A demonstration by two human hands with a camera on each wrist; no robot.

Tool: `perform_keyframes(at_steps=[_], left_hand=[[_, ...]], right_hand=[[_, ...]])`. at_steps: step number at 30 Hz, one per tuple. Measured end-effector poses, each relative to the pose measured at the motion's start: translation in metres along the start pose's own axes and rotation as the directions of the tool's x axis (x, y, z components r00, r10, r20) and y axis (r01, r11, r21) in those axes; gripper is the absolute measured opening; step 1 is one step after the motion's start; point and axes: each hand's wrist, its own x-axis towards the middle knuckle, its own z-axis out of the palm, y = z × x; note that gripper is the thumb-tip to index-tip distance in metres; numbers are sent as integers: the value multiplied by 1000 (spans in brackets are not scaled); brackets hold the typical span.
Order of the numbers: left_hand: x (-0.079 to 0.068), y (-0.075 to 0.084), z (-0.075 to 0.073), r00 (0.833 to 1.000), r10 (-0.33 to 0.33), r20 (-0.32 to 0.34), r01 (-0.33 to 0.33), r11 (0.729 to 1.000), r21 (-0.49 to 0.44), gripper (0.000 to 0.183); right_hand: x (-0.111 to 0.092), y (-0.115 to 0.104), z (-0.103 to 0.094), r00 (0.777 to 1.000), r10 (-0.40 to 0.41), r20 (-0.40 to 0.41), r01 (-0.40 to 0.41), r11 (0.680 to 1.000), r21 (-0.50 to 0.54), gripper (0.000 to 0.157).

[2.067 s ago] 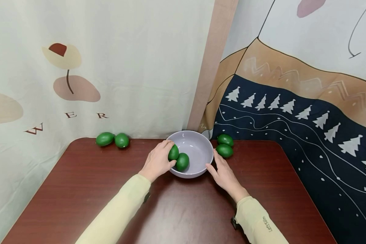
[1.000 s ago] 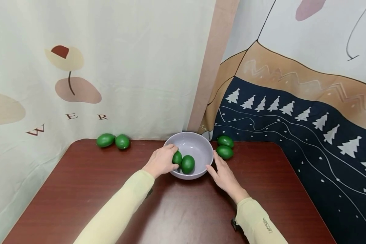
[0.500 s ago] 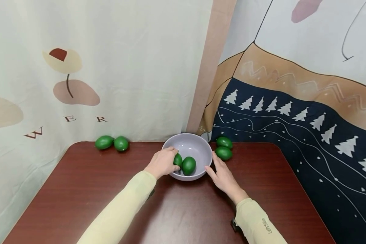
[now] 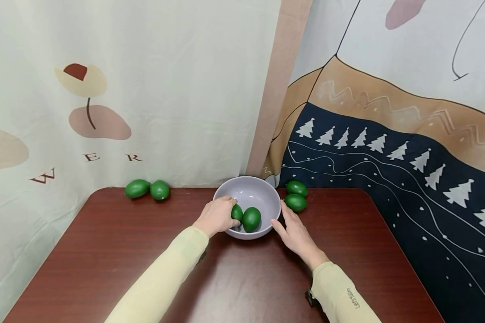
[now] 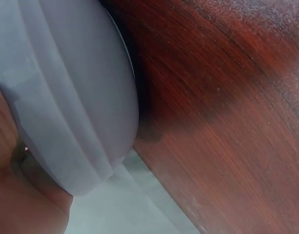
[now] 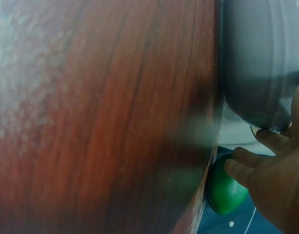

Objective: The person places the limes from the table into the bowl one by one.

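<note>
A pale lilac bowl [image 4: 266, 199] stands at the table's far edge. My left hand [image 4: 215, 217] reaches over its left rim, fingers and thumb around a green lime [image 4: 237, 212] low in the bowl; the hand hides part of it. Just right of that lies a second lime [image 4: 252, 219]. My right hand [image 4: 297, 234] rests its fingertips and thumb against the bowl's right side, fingers fairly straight. The left wrist view shows the bowl's outer wall [image 5: 81, 87] beside the left hand [image 5: 30, 204]. Near the right hand's fingers, the right wrist view shows another lime [image 6: 223, 190].
Two limes [image 4: 296, 196] sit right of the bowl at the far edge, close to the right fingertips. Another pair of limes [image 4: 148, 189] lies at the far left edge. Behind the brown table [image 4: 242, 278] hangs a printed curtain [image 4: 178, 89].
My left hand has moved lower and to the right into the bowl with its lime. The loose lime has shifted right along the bowl's inside. The right hand has stayed at the rim.
</note>
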Motion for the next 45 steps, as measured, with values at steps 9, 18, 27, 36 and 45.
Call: perform_keyframes(at_steps=[9, 18, 27, 36, 45], left_hand=[[1, 0, 1, 1000, 1, -7, -1, 1000, 0, 62], [-1, 1, 1, 1000, -7, -1, 7, 1000, -12, 63], [0, -1, 4, 1000, -1, -25, 0, 999, -44, 65], [0, -2, 5, 999, 15, -39, -17, 998, -56, 63], [-1, -2, 4, 998, 15, -55, -20, 996, -91, 64]], right_hand=[[0, -1, 0, 1000, 0, -2, 0, 1000, 4, 74], [-1, 0, 1, 1000, 9, 4, -9, 1000, -2, 74], [-1, 1, 2, 1000, 13, 3, -13, 1000, 2, 74], [-1, 1, 4, 1000, -3, -17, 3, 1000, -1, 73], [-2, 1, 3, 1000, -14, -28, 14, 1000, 5, 73]])
